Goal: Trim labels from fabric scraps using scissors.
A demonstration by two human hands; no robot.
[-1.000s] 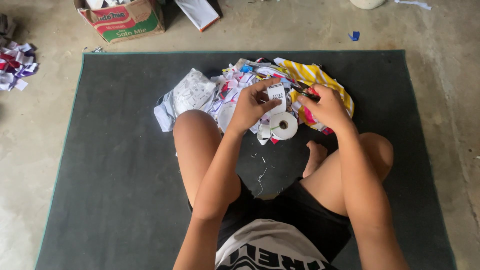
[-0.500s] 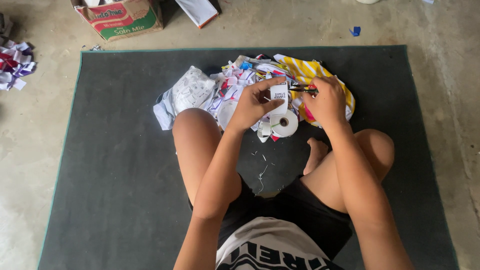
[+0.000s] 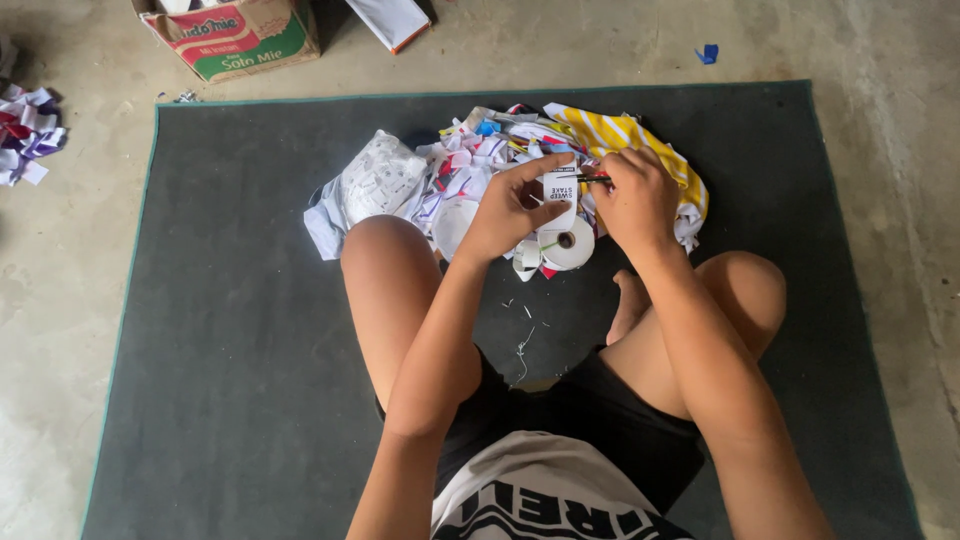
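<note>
The mat (image 3: 200, 300) filling most of the frame looked like matt, dark grey felt-like cloth with a fine nap. Around it the floor (image 3: 80, 250) was rough, mottled concrete. At centre top, the heap of scraps (image 3: 480, 150) looked like thin printed paper, beside a yellow-striped cloth (image 3: 625, 135). The small white card (image 3: 560, 190) and the white roll (image 3: 570, 243) looked like smooth matt paper. The box (image 3: 240, 40) at upper left was printed cardboard.

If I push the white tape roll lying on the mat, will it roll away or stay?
The white tape roll seems to lie flat on the dark mat, hole facing up, so it would probably slide, not roll. It looks small and hollow, so likely light. The paper scraps beside it may stop it.
</note>
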